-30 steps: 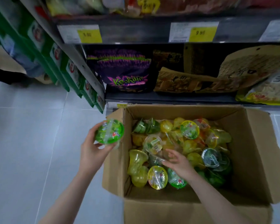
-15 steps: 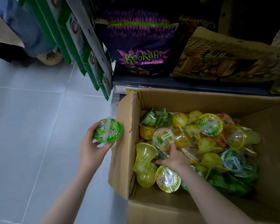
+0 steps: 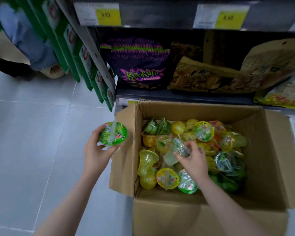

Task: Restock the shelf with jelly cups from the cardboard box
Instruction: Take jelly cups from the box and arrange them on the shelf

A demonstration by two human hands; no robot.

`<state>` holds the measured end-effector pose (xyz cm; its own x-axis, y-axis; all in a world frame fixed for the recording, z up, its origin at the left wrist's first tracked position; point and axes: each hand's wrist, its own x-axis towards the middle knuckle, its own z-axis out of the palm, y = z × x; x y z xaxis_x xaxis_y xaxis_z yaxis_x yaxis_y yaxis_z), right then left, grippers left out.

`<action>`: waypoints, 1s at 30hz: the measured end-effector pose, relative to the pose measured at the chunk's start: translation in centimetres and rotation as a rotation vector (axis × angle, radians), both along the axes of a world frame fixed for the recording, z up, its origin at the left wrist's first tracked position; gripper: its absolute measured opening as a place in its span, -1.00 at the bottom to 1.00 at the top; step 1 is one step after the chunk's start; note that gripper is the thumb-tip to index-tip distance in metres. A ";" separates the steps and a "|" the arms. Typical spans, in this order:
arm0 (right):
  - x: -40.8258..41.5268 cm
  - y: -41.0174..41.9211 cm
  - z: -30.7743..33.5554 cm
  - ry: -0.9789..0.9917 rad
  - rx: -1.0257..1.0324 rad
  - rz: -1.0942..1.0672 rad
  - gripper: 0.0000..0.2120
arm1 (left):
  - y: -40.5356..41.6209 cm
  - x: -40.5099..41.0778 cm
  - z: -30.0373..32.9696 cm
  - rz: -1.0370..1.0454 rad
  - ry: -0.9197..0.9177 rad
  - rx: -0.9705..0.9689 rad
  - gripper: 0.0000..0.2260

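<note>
Cardboard box (image 3: 203, 217) stands open on the floor, directly in front of the bottom shelf (image 3: 186, 97); all positions below are given relative to this box. Left hand (image 3: 96, 154) is outside the box's left wall, fingers curled around one green cup (image 3: 113, 133), lid facing up. Right hand (image 3: 193, 159) is inside the box, near its centre, fingers pinching a clear cup (image 3: 180, 148) that lies tilted among the loose cups (image 3: 203, 131). Step in hand, as judged: extract a second cup. Recommended practice: grip the cup body rather than the film lid, lift straight up so neighbouring cups do not snag or spill over the wall, and keep the left-hand cup level. Count: one box, two hands, two cups held. Cups remaining in the box cannot be counted exactly, since they overlap; well over a dozen are visible, in yellow, green, clear and a few orange. Behind the box, the shelf carries one purple bag (image 3: 140, 65) and several tan packets (image 3: 203, 77). Two price tags (image 3: 99, 14) show on the shelf edge above.
</note>
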<state>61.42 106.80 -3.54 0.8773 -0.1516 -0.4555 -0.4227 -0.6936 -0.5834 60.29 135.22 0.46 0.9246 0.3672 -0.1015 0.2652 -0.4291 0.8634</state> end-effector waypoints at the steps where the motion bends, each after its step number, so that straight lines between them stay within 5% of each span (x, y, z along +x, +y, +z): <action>1: 0.5 -0.5 1.8 -0.020 0.008 -0.004 -0.60 | -0.3 0.2 1.3 -0.005 0.000 -0.001 -0.41; 13: 5.6 -4.4 36.9 -0.229 0.226 0.036 -0.67 | -6.1 6.3 33.0 -0.150 -0.098 -0.056 -0.43; 30: 8.5 -6.8 84.7 -0.866 0.269 0.200 -0.66 | -11.9 9.7 77.2 -0.266 -0.735 0.133 -0.38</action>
<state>69.93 100.01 81.16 0.9263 0.0547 0.3728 0.3482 -0.5022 -0.7915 69.96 123.34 77.62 0.7963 0.0906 0.5981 -0.4787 -0.5101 0.7145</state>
